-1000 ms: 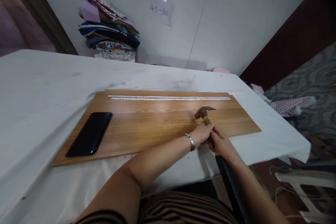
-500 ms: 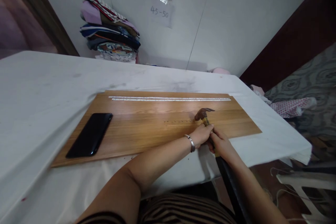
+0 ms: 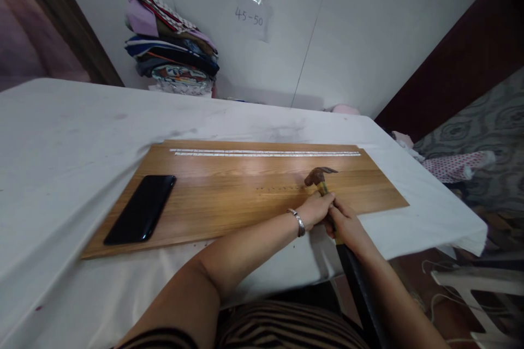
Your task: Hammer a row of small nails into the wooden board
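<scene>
My right hand (image 3: pixel 344 223) is closed round the handle of a claw hammer (image 3: pixel 316 175) with a rusty brown head. The handle runs down, dark and long, beneath my right forearm. My left hand (image 3: pixel 316 210), a bracelet (image 3: pixel 297 222) at its wrist, is closed on the handle just below the head, against my right hand; its fingertips are partly hidden. Under the hammer head lies a wooden board (image 3: pixel 221 196). A row of small dark marks or nails (image 3: pixel 278 188), too small to make out, runs across the board left of the head.
A black phone (image 3: pixel 141 210) lies on the board's left end. Two white measuring strips (image 3: pixel 266 152) run along its far edge. The board rests on a white-covered table (image 3: pixel 73 136). Folded fabrics (image 3: pixel 174 46) are stacked behind; a white plastic chair (image 3: pixel 478 283) stands at lower right.
The hammer head has shifted very slightly to the right. Both hands keep their hold on the handle, and the board and phone lie as before.
</scene>
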Tool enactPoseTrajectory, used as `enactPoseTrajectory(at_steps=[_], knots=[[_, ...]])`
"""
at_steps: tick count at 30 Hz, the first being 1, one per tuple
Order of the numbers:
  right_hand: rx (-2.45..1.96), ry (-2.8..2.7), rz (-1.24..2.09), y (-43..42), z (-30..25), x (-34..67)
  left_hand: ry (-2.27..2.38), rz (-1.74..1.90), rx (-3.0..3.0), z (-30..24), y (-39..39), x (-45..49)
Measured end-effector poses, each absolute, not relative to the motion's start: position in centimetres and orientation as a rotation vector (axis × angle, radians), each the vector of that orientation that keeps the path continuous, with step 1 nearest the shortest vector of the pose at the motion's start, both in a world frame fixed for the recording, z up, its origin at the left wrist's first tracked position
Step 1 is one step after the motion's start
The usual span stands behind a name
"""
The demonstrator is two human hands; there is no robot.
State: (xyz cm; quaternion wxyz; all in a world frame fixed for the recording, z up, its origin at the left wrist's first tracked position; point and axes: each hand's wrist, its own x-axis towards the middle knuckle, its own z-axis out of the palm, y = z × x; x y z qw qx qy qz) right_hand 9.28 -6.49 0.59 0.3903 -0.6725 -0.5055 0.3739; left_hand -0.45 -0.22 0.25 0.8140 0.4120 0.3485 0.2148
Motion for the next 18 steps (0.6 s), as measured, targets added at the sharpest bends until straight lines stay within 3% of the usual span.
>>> enactPoseTrajectory(at_steps=[18], knots=[[-1.684,-1.231,0.982,-6.54,0.06,9.38,0.752,0.467,0.911,-0.12,-0.16,-0.34]])
